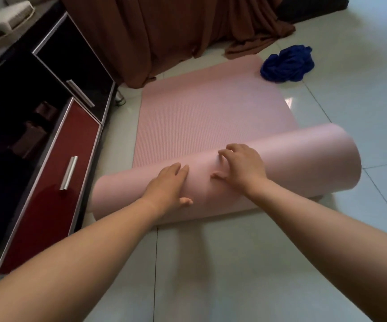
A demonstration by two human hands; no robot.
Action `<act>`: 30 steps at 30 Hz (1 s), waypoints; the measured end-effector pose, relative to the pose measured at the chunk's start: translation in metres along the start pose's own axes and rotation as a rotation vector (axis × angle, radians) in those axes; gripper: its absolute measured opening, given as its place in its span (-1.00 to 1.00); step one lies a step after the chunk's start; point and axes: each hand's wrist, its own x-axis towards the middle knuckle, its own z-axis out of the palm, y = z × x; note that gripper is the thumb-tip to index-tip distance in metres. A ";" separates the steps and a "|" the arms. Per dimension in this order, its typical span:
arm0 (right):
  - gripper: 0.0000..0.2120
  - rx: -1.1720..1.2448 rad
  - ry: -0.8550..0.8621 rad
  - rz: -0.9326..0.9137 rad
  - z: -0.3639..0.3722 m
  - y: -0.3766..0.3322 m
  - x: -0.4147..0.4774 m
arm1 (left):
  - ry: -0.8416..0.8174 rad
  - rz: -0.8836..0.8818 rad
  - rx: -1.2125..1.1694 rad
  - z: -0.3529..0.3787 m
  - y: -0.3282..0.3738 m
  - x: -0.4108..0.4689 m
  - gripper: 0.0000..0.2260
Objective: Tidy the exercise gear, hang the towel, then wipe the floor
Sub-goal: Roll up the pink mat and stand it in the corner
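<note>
Pink exercise mat (211,112), partly rolled, lies on a glossy floor of pale tiles (234,263) in the one head view. The loose roll sits at the centre of the frame, across my line of sight. The unrolled, ribbed part stretches flat away from it toward 12 o'clock.

My left hand (167,187) lies palm down on top of the roll, fingers straight and together, thumb out to the side; it grips nothing, only presses. My right hand (241,168) rests just beside it toward 3 o'clock, fingers spread and slightly bent, fingertips pushing into the mat's smooth outer face without closing round it.

At 1 o'clock, just off the mat's far corner, a crumpled blue towel (287,63) lies on the tiles. At 12 o'clock a brown curtain (164,31) hangs down and pools on the floor, touching the mat's far edge. Along 9 o'clock runs a low black cabinet (25,101) with a glossy red drawer (55,205) and a silver bar handle (68,173). At 11 o'clock sits a pale cushioned seat (0,22).
</note>
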 end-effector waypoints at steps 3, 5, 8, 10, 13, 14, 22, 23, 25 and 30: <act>-0.50 -0.066 -0.010 -0.037 0.004 0.000 -0.002 | -0.001 0.019 0.005 0.001 -0.004 0.004 -0.17; -0.43 -0.127 -0.039 -0.070 0.006 0.001 -0.007 | -0.007 0.044 0.026 0.003 -0.007 0.008 -0.18; -0.28 -0.204 -0.110 -0.106 0.007 0.000 -0.016 | -0.006 0.080 0.048 0.006 -0.014 0.017 -0.19; -0.20 -0.252 -0.167 -0.116 0.006 -0.002 -0.019 | -0.004 0.101 0.040 0.007 -0.020 0.023 -0.20; -0.14 -0.329 -0.210 -0.115 0.005 -0.008 -0.019 | 0.021 0.142 0.009 0.008 -0.029 0.031 -0.22; -0.13 -0.349 -0.217 -0.107 0.005 -0.012 -0.019 | 0.031 0.152 -0.002 0.008 -0.032 0.033 -0.23; -0.10 -0.320 -0.281 0.079 0.010 -0.049 -0.008 | 0.131 0.079 -0.205 0.005 -0.039 0.056 -0.47; -0.11 -0.327 -0.286 0.088 0.011 -0.052 -0.006 | 0.152 0.052 -0.234 0.006 -0.039 0.058 -0.52; -0.12 -0.338 -0.293 0.089 0.012 -0.057 -0.001 | 0.190 0.016 -0.261 0.008 -0.039 0.062 -0.57; -0.14 -0.330 -0.312 0.090 0.014 -0.055 0.007 | 0.213 0.032 -0.274 0.005 -0.045 0.071 -0.60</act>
